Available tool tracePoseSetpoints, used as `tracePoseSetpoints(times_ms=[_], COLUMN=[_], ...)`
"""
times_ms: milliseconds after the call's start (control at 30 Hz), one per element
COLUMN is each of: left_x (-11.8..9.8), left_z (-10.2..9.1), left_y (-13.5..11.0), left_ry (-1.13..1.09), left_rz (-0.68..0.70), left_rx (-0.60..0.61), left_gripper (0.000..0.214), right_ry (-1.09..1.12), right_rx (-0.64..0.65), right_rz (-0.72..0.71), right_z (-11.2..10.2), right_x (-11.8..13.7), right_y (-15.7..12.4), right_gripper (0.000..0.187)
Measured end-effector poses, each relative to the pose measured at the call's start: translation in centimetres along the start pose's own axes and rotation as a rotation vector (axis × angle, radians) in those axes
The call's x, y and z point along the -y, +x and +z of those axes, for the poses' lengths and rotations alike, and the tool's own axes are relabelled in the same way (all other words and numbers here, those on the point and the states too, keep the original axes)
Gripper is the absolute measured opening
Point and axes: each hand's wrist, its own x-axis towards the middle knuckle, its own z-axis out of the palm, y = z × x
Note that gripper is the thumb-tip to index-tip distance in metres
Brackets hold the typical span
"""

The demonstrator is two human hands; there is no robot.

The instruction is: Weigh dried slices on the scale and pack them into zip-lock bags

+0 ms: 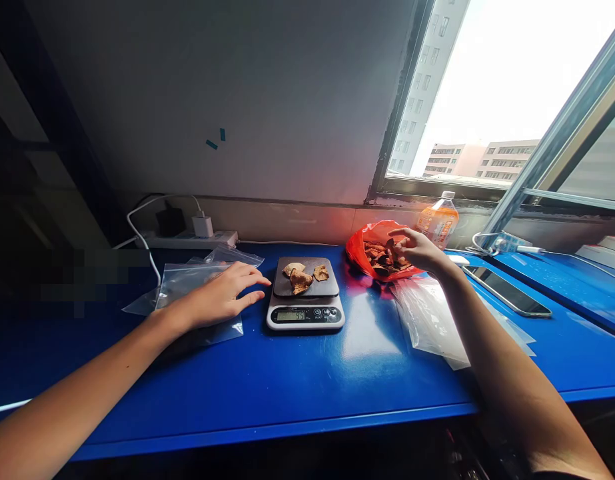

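A small kitchen scale stands on the blue table with its display lit. On its dark plate lie a few dried, curled brown pieces that look like dried peel. My left hand rests palm down over clear zip bags, just left of the scale. Its fingers are spread, and nothing shows in them. At the mouth of an open red plastic bag is my right hand, with fingers apart. More dried brown pieces fill that bag, close under the fingertips.
Clear plastic bags lie beneath my right forearm. Beyond that arm is a phone. A bottle of orange drink stands behind the red bag, below the window. A power strip with a white charger and cable sits along the wall.
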Motion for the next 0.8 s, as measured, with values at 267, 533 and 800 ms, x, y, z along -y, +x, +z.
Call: tracePoseSetpoints(times_ms=[267,533,800], left_x=[-0.2,-0.1,0.5], left_z=[0.0,0.1,-1.0], left_y=[0.0,0.0,-0.3], left_ry=[-0.007,0.010,0.015], left_rz=[0.009,0.015,-0.026], left_rx=[-0.001,-0.009,-0.080], left_gripper=[0.041,0.040,0.042], right_ry=[0.326,0.439,0.413], right_rx=[0.093,0.222,0.269], right_rz=[-0.047,-0.208,-0.322], right_z=[0.7,1.4,5.8], right_x=[4.1,6.8,12.1], right_y=[-0.5,-1.8,-4.2], right_gripper=[0.029,0.028,0.021])
